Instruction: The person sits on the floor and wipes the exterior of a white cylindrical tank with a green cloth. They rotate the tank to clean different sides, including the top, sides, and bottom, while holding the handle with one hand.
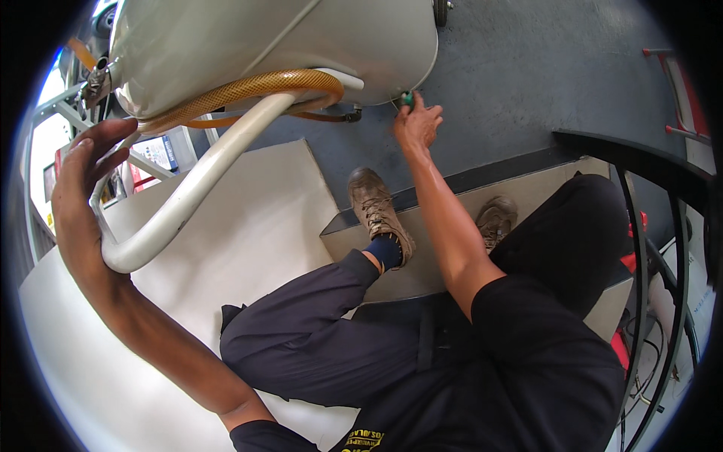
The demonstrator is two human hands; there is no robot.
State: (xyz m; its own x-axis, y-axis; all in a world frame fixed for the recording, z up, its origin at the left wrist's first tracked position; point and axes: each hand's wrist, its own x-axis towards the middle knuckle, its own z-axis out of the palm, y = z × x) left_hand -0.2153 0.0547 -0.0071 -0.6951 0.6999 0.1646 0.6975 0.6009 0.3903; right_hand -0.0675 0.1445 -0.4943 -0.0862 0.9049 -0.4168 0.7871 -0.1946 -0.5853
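Observation:
A large cream-coloured rounded tank (211, 53) fills the upper left, with a thick white bent-tube handle (192, 192) in front of it. My left hand (86, 162) curls its fingers over the far side of this handle, and my left forearm lies against its lower bend. An amber ribbed hose (248, 85) loops along the tank and behind the handle. At the tank's lower right rim, my right hand (419, 124) is closed on a small green piece (407, 99). Its kind cannot be made out, and my fingers partly cover it.
A dark hose end with a fitting (352, 115) hangs under the tank. A black wheel (441, 12) shows at the top. White board (279, 181) covers the left side. Black curved rails (640, 143) stand at my right, beside cables. A red-edged object (678, 98) lies far right on the grey floor (520, 68).

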